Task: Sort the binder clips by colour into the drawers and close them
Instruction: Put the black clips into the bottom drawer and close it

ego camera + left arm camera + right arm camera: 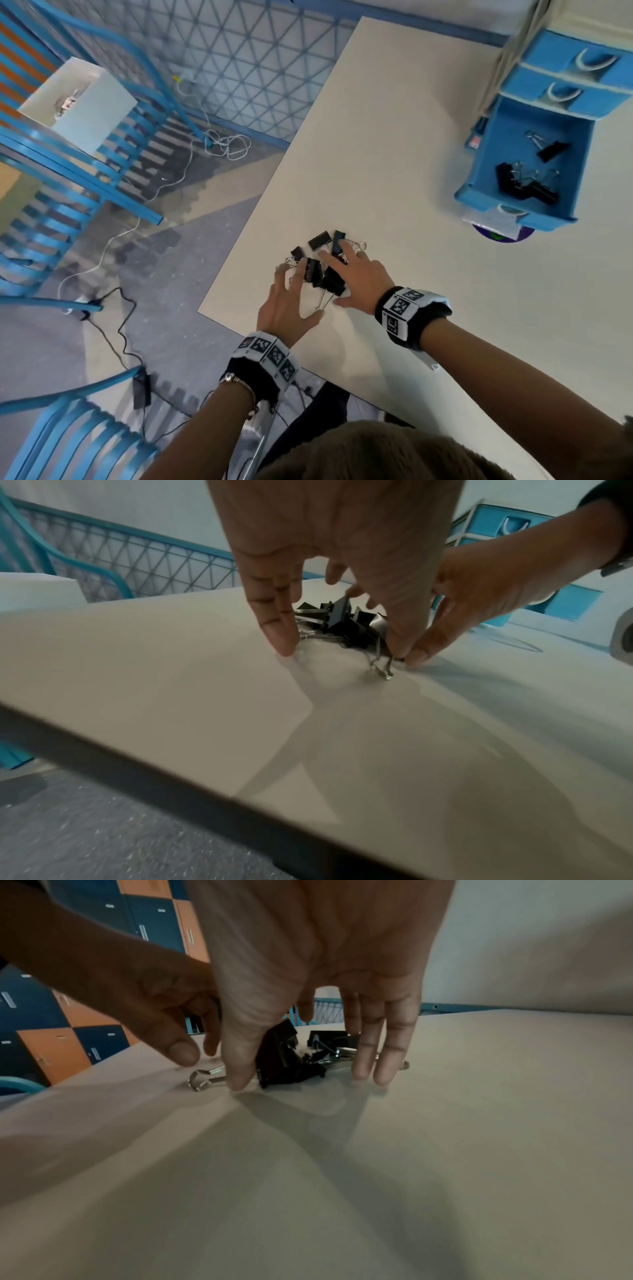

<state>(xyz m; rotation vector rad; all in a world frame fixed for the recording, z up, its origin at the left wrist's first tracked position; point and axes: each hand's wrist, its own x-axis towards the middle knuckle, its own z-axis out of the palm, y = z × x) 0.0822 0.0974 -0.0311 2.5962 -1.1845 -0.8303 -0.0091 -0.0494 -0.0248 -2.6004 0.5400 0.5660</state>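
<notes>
A pile of black binder clips [318,270] lies on the white table [376,154] near its left edge. My left hand [294,294] flanks the pile on the left, fingers straight and spread, thumb by a wire handle. My right hand [342,277] flanks it on the right, fingers straight over the far clips. In the left wrist view my left hand [339,647] has its fingertips down on the table around the clips [342,618]. The right wrist view shows my right hand [304,1079] the same way around the clips [281,1056]. The blue drawer unit [555,61] stands far right. Its bottom drawer [479,192] is open and holds several black clips [524,186].
The two upper drawers are closed. A purple object [496,236] lies under the open drawer's front. The table's left edge [219,284] runs close to the pile. Blue slatted chairs [61,178], a white box [82,102] and cables [226,144] are off to the left.
</notes>
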